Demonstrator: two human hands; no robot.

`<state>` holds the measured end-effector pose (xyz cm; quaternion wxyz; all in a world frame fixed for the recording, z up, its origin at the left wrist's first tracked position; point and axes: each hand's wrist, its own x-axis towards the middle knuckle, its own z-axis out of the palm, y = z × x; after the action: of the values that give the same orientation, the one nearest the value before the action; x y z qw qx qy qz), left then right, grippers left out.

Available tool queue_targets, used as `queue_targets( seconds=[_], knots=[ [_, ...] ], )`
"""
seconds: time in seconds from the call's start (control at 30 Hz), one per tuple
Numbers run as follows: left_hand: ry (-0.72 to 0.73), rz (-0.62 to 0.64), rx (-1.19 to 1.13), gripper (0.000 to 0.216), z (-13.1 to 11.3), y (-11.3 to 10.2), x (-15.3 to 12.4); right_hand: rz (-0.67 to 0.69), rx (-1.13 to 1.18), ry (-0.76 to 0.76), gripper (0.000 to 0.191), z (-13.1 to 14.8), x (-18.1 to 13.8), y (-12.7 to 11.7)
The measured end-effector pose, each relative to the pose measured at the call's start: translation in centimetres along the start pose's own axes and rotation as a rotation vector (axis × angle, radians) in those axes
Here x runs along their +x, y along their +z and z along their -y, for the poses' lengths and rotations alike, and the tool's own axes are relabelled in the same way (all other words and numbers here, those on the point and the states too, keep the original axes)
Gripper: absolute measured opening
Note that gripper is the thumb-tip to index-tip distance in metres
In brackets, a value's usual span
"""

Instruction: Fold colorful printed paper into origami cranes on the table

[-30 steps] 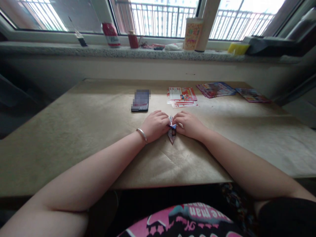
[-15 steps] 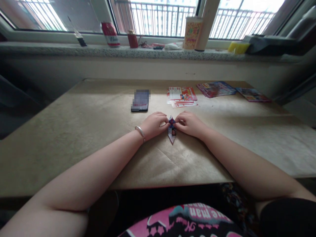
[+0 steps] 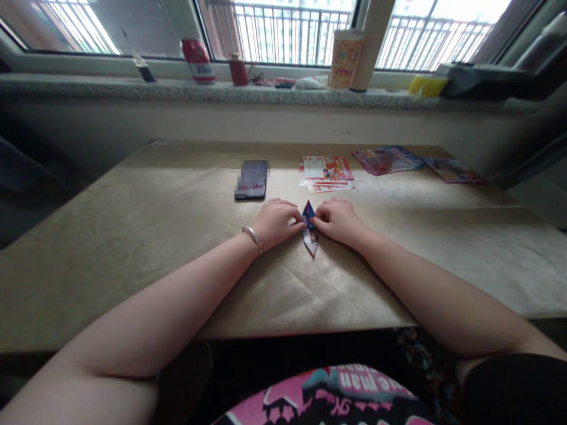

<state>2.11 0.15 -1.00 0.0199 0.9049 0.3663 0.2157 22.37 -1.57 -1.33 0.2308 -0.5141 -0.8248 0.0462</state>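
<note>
A small folded piece of printed paper (image 3: 310,241), long and pointed at both ends, is held just above or on the table in front of me. Its far half is blue and red, its near half mostly white with printed patches. My left hand (image 3: 278,223) pinches its left edge near the middle between thumb and fingers. From the other side my right hand (image 3: 339,221) pinches the right edge, thumb on the paper and fingers curled. The fingertips cover part of the middle fold. A silver bangle (image 3: 251,235) sits on my left wrist.
Beyond my hands lie a dark phone (image 3: 252,179), a stack of red and white printed sheets (image 3: 328,170), and colourful printed cards (image 3: 390,159) with another pile (image 3: 454,169) farther right. A can (image 3: 198,61) and a patterned cup (image 3: 344,59) stand on the windowsill (image 3: 266,97).
The paper's far end now stands out as a longer blue and red point between my fingers. Its near tip has swung slightly right. Both hands keep nearly the same place.
</note>
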Motion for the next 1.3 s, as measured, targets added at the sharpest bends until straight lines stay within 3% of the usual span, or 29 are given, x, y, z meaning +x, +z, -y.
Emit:
queue_targets(
  seconds=[0.2,0.37,0.67,1.1,1.23,1.3],
  knots=[
    [-0.067,0.063,-0.080,0.017,-0.08,0.00,-0.02,-0.024,0.065,0.004,0.015,-0.60,0.07,0.21],
    [-0.083,0.029,-0.093,0.014,-0.31,-0.28,-0.35,-0.027,0.071,0.008,0.019,-0.64,0.23,0.12],
    [0.074,-0.088,0.025,0.016,0.00,0.36,-0.47,-0.019,0.081,0.062,0.018,-0.71,0.42,0.48],
    [-0.033,-0.046,-0.069,0.016,-0.20,0.44,-0.46,0.020,0.088,0.130,0.016,-0.50,0.57,0.38],
    [-0.127,-0.061,-0.181,0.042,-0.16,0.46,-0.39,-0.012,0.082,0.080,0.019,-0.76,0.42,0.31],
    [-0.097,-0.036,-0.168,0.031,-0.07,0.44,-0.36,-0.032,0.112,-0.021,0.017,-1.00,0.21,0.10]
  ],
)
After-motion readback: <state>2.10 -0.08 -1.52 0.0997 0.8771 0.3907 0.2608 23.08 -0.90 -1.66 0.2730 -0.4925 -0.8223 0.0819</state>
